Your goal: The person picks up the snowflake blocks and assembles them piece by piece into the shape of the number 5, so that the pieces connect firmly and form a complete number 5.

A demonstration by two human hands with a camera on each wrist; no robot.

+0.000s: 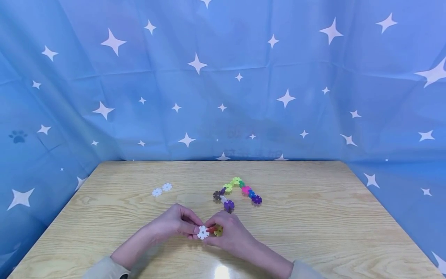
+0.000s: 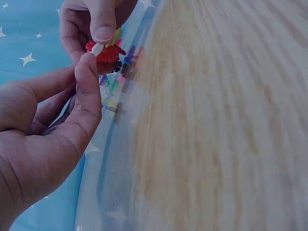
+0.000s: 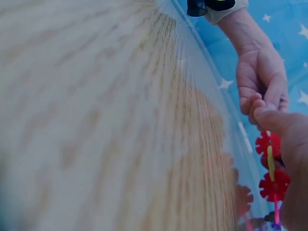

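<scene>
My left hand (image 1: 173, 221) pinches a white flower-shaped plastic disc (image 1: 203, 232) between thumb and fingers. Against it, my right hand (image 1: 232, 235) holds a red disc (image 1: 211, 229) with a yellow disc (image 1: 218, 231) beside it. From the left wrist, the white disc (image 2: 97, 49) appears edge-on, touching the red disc (image 2: 109, 53); whether their slots are locked cannot be told. In the right wrist view, another red disc (image 3: 274, 185) hangs below a yellow disc (image 3: 271, 163), linked in a chain partly hidden by my right hand.
Beyond the hands, a bent chain of colored discs (image 1: 246, 190) lies on the wooden table (image 1: 313, 217), its near purple disc (image 1: 229, 205) close to my right hand. Two white discs (image 1: 162, 189) lie to the left. A blue star-patterned curtain (image 1: 223, 89) hangs behind.
</scene>
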